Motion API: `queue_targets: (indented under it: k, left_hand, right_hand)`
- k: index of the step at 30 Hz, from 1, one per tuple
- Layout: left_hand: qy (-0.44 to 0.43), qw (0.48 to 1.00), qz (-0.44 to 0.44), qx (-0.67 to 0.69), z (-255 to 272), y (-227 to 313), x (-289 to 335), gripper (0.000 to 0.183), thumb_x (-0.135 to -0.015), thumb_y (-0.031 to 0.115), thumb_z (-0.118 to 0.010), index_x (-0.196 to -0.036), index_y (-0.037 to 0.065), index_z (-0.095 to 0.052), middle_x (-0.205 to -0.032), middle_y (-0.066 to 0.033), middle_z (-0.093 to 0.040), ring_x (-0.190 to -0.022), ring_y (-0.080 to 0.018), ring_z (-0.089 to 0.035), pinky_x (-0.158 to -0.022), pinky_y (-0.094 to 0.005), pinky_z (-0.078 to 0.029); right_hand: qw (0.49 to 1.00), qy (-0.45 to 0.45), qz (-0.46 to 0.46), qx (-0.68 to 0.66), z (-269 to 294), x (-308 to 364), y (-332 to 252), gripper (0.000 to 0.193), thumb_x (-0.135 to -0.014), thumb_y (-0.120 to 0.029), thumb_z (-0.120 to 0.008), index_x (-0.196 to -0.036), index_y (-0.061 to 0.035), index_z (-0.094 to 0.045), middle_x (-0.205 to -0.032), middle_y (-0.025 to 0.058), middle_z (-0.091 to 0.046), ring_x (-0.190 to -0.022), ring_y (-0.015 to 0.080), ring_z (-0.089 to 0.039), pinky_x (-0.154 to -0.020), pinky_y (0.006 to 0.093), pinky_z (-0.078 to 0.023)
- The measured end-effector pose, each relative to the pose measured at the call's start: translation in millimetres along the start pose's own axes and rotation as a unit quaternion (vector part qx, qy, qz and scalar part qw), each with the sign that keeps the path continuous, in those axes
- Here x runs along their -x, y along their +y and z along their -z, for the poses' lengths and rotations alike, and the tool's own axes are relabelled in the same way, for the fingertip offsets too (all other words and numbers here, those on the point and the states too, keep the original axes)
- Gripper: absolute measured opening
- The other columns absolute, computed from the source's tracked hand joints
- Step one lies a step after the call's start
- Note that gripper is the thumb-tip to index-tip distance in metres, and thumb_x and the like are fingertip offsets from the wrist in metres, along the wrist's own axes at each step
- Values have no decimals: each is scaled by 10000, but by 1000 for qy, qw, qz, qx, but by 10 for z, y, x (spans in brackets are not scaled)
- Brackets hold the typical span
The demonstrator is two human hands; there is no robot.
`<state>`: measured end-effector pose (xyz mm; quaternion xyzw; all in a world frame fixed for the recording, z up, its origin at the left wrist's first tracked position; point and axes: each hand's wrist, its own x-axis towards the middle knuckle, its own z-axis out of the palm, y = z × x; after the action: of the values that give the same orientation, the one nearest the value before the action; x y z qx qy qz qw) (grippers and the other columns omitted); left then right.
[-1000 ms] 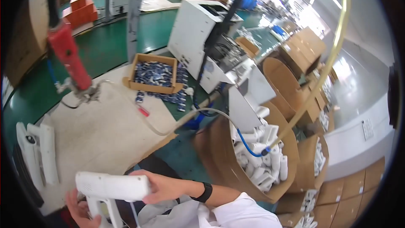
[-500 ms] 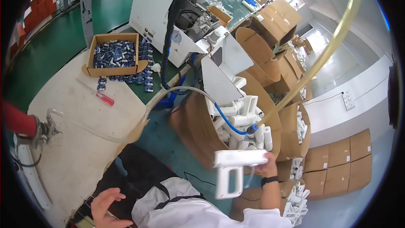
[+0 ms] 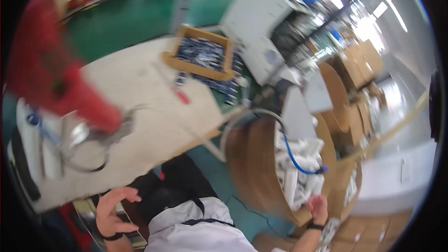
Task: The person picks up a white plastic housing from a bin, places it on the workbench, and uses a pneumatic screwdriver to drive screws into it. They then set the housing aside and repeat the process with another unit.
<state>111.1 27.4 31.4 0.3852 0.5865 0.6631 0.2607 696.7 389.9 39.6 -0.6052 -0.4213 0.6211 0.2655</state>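
My left hand (image 3: 112, 211) is at the lower left, in front of the table edge. Its fingers curve with the thumb held apart, and nothing is in it. My right hand (image 3: 318, 208) is at the near right rim of a large brown cardboard box (image 3: 249, 168). Motion blurs its fingers; they look loosely bent, with no part held in them. Inside the box lies a heap of white plastic housings (image 3: 298, 172). A blue-tipped air hose (image 3: 298, 165) hangs over the heap.
The pale worktable (image 3: 140, 84) carries a red-handled screwdriver (image 3: 183, 97) and a cardboard tray (image 3: 205, 70) of small blue parts. A blurred red tool (image 3: 70, 84) looms at the left. Behind the box stands a white machine (image 3: 254, 14); more cartons (image 3: 357, 63) stand at the right.
The white handled housing has left my right hand, which is now empty at the box rim. The view has swung left, so table and box appear farther right. My left hand remains open.
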Motion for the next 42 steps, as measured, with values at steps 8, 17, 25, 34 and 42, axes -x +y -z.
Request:
queue_targets:
  k: [8,17,25,34,42]
  left_hand:
    - [84,993,-50,-58,365,584,51,628,-677,100,-813,-1247,16,-562,-1093,-196,-645,-933,-256,-647,-798,-343,-496]
    - [348,692,141,-616,1238,653,293,700,-642,176,-789,-1268,58,-498,-1192,-156,-549,-1053,-351,-560,-881,-437,-476]
    - [357,682,160,-618,1546,-82,218,720,-609,138,-742,-1282,72,-493,-1163,-164,-517,-1025,-370,-555,-876,-440,-482]
    - [380,809,10,-448,1313,-55,-398,543,-633,155,-748,-1155,61,-632,-1174,-152,-564,-1094,-323,-552,-938,-381,-464]
    - [361,825,17,-435,943,-233,-628,558,-642,217,-780,-1154,58,-624,-1198,-146,-568,-1095,-302,-553,-959,-378,-450]
  right_hand:
    - [701,-688,68,173,-3280,585,-1303,685,-705,-264,-836,-1211,64,-511,-904,144,-630,-594,162,-525,-541,257,-404]
    - [748,-335,573,9,-5661,1097,-1455,780,-708,-44,-699,-1384,-26,-308,-1344,137,-408,-1275,250,-386,-1023,411,-337]
    - [795,-416,436,-67,-6703,939,-1769,521,-802,-33,-682,-1257,-22,-428,-995,76,-600,-861,137,-594,-703,257,-472]
    - [807,-421,408,-76,-6279,936,-1737,322,-814,5,-628,-1122,-7,-534,-735,12,-572,-604,89,-541,-535,220,-411]
    - [816,-393,413,-93,-5867,1061,-1853,338,-826,-5,-606,-1148,14,-502,-698,34,-572,-563,85,-529,-505,211,-379]
